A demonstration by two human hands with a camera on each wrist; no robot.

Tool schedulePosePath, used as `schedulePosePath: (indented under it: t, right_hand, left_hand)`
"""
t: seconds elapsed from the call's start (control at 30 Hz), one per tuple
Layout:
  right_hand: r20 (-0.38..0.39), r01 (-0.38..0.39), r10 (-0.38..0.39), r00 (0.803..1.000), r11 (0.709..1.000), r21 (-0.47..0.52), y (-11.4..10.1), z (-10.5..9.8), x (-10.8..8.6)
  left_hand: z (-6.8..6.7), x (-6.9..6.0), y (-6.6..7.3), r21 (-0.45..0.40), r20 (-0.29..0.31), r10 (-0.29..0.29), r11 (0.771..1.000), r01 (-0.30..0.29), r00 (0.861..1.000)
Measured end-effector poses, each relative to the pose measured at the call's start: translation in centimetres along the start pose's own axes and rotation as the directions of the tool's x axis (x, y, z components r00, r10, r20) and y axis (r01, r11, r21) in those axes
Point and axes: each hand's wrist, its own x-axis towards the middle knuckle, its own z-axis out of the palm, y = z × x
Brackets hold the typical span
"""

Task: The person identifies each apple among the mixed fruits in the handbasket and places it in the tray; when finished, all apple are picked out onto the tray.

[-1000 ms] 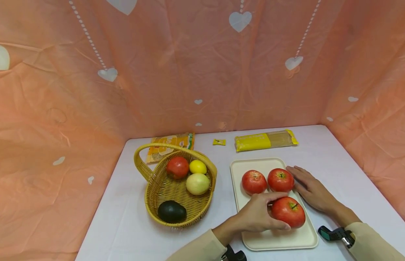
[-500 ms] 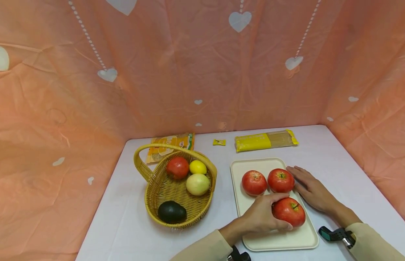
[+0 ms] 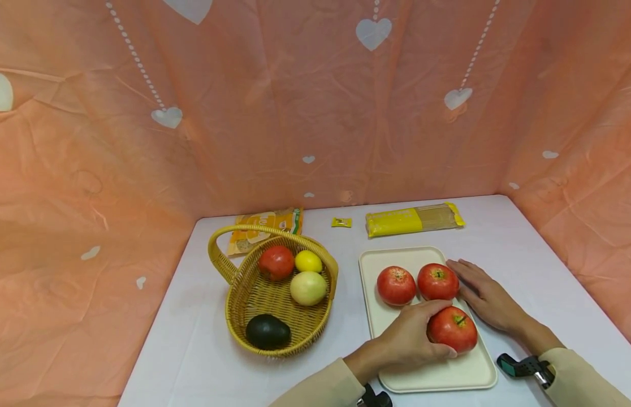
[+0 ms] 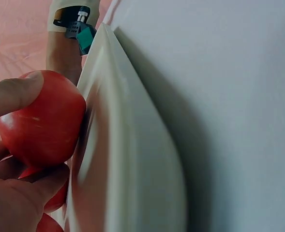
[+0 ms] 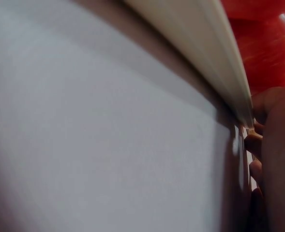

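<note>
On the cream tray (image 3: 422, 379) stand three red apples. My left hand (image 3: 409, 336) grips the nearest apple (image 3: 454, 330) from its left side, thumb in front and fingers behind. In the left wrist view that apple (image 4: 48, 121) sits between thumb and fingers, low over the tray (image 4: 120, 159) or on it; I cannot tell which. My right hand (image 3: 485, 297) rests at the tray's right edge, its fingers extended beside the back right apple (image 3: 437, 281). The third apple (image 3: 396, 285) stands at the back left. In the right wrist view the fingers (image 5: 265, 104) meet the tray's rim.
Left of the tray stands a wicker basket (image 3: 234, 316) with a tall handle. It holds a red apple (image 3: 276, 262), a lemon (image 3: 308, 261), a pale green round fruit (image 3: 308, 288) and a dark avocado (image 3: 267, 331). Noodles (image 3: 414, 219), a small yellow packet (image 3: 341, 222) and an orange bag (image 3: 264, 226) lie behind.
My left hand has shifted slightly to the right, and the nearest apple has moved a little right with it. The right hand, the other apples and the basket have stayed in place.
</note>
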Motion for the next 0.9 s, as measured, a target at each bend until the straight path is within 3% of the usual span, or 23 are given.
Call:
schedulePosePath:
  t: [0.13, 0.47, 0.7, 0.83, 0.9]
  right_hand:
    - [0.001, -0.002, 0.002, 1.0, 1.0, 0.001, 0.0, -0.1, 0.0]
    - [-0.006, 0.013, -0.013, 1.0, 1.0, 0.018, 0.1, 0.0, 0.0]
    - [-0.013, 0.023, -0.023, 1.0, 1.0, 0.021, 0.3, 0.1, 0.0]
    - [-0.009, 0.017, -0.017, 1.0, 1.0, 0.014, 0.3, 0.1, 0.0]
    - [-0.004, 0.009, -0.009, 1.0, 1.0, 0.01, 0.2, 0.1, 0.0]
  left_hand:
    - [0.0, 0.1, 0.1, 0.059, -0.003, 0.049, 0.997, -0.049, 0.999]
    - [0.3, 0.3, 0.1, 0.177, -0.002, 0.082, 0.981, -0.081, 0.997]
    - [-0.2, -0.4, 0.4, 0.222, -0.027, 0.1, 0.971, -0.091, 0.995]
    - [-1.4, -1.0, 0.5, 0.172, -0.059, 0.077, 0.983, -0.066, 0.995]
    - [-2.1, -1.3, 0.5, 0.041, -0.061, 0.061, 0.997, -0.058, 0.996]
